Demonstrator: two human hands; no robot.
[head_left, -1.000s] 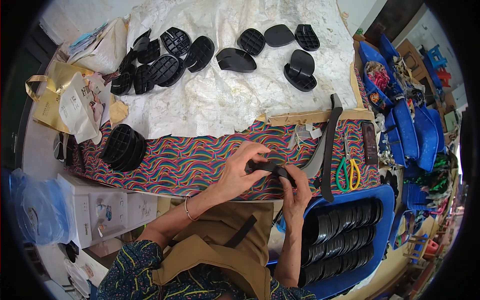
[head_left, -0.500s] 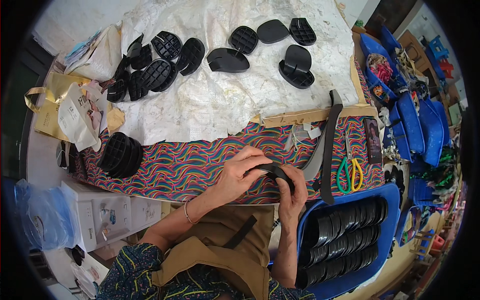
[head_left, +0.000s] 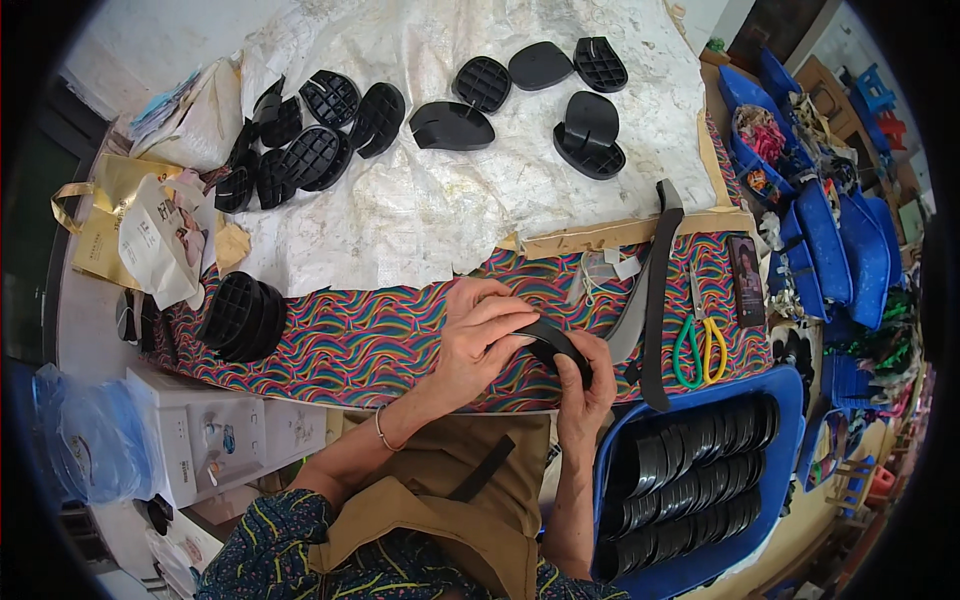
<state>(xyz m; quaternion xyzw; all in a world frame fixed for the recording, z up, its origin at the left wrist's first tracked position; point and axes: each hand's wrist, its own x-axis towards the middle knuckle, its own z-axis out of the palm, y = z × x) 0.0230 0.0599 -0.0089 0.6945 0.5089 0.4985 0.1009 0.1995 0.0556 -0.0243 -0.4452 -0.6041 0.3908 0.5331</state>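
My left hand (head_left: 482, 335) and my right hand (head_left: 583, 378) hold a curved, glossy black shoe heel (head_left: 548, 340) between them, above the patterned cloth near the table's front edge. The left fingers pinch its left end from above. The right thumb and fingers close on its right end. Part of the heel is hidden by the fingers. Beyond them, several black heels with gridded hollow undersides (head_left: 482, 84) lie on a white sheet (head_left: 400, 220). A smooth black heel (head_left: 452, 126) lies among them.
Right of my hands lie a long curved black strip (head_left: 657, 300), scissors (head_left: 702, 345) with green and yellow handles, and a phone (head_left: 745, 280). A blue bin (head_left: 785, 450) full of black heels stands at the lower right. More heels are stacked (head_left: 240, 315) on the left.
Both hands keep their grip on the heel, which is turned slightly so more of its curved side shows. My left fingers have shifted a little. The whole view has moved slightly.
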